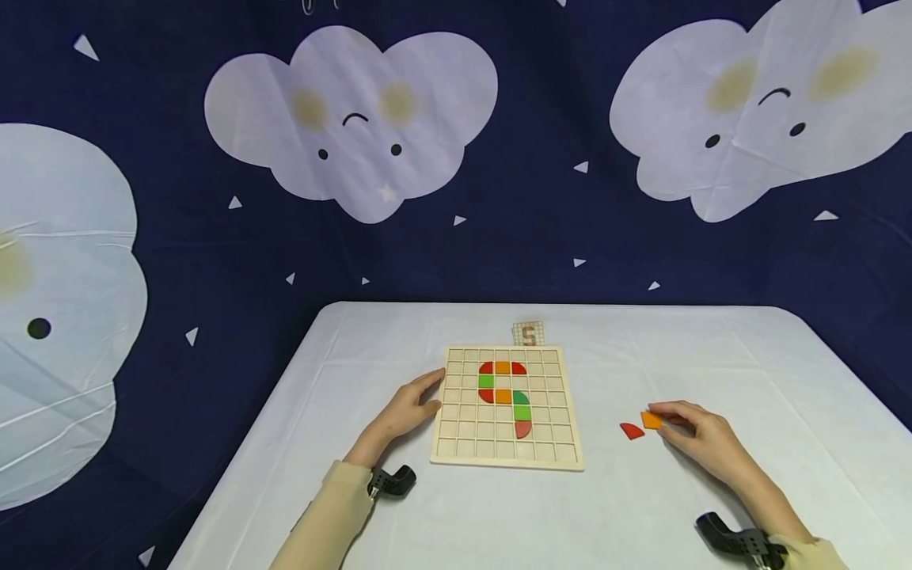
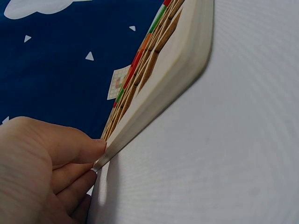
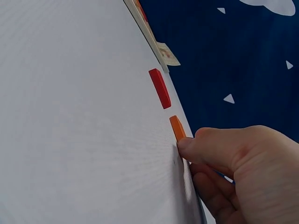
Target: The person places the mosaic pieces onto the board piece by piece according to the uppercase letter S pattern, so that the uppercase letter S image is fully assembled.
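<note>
A pale wooden grid board (image 1: 463,434) lies on the white table, with red, orange and green tiles set in its cells in an S-like curve. Along its left edge rests my left hand (image 1: 404,408), thumb and fingertips spread against the rim. Right of the board, my right hand (image 1: 711,445) pinches a small orange tile (image 1: 651,420) between thumb and fingers, at the table surface. Just beside that tile lies a loose red quarter-round tile (image 1: 632,431). The right wrist view shows the thumb on the near end of the orange tile (image 3: 176,127).
A small card (image 1: 529,333) printed with a gridded S pattern lies behind the board's far edge. The table (image 1: 370,340) ends at a dark blue cloth backdrop (image 1: 527,253) with clouds. Each wrist carries a black camera mount (image 1: 393,481).
</note>
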A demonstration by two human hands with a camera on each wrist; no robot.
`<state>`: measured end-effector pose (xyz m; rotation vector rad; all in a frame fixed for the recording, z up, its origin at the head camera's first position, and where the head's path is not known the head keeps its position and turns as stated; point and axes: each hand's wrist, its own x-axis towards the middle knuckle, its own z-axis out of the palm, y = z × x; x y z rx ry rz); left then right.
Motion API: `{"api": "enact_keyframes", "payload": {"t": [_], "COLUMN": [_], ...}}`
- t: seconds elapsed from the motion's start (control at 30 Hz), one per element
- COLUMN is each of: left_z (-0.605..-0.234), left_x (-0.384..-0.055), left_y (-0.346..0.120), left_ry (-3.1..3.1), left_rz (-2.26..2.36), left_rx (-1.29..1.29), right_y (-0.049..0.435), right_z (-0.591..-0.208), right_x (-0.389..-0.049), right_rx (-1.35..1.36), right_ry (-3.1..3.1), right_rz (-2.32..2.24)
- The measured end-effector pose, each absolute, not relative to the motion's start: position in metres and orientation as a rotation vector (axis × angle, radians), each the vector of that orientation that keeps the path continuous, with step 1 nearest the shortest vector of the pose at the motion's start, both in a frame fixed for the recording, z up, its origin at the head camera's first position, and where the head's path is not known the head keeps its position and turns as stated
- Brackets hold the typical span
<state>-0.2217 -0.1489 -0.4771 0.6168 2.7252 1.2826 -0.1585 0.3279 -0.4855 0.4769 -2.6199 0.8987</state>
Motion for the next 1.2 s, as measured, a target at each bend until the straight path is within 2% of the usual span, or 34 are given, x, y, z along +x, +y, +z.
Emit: {"api": "enact_keyframes", "payload": {"t": [0.27, 0.47, 0.67, 1.2], "left_z": [-0.478, -0.477, -0.477, -0.478], "left_x": [-0.220, -0.221, -0.222, -0.221], "left_y": [-0.150, -0.148, -0.147, -0.149], "left_ry": [2.724, 2.720, 2.714, 2.734], "left_rz": [1.286, 1.278, 1.275, 1.272], "left_rx": [0.613, 0.639, 0.646, 0.645], "right_y": [0.326, 0.324, 0.315, 0.254], "right_z": [-0.484, -0.467, -0.449, -0.419], "right_x": [-0.159, -0.154, -0.154, -0.175], "right_rx": [0.426, 0.335, 0.443, 0.435], "right_ry": [-2.629, -2.646, -2.582, -2.625], "right_rz": [0.937, 1.052, 1.087, 1.153]}}
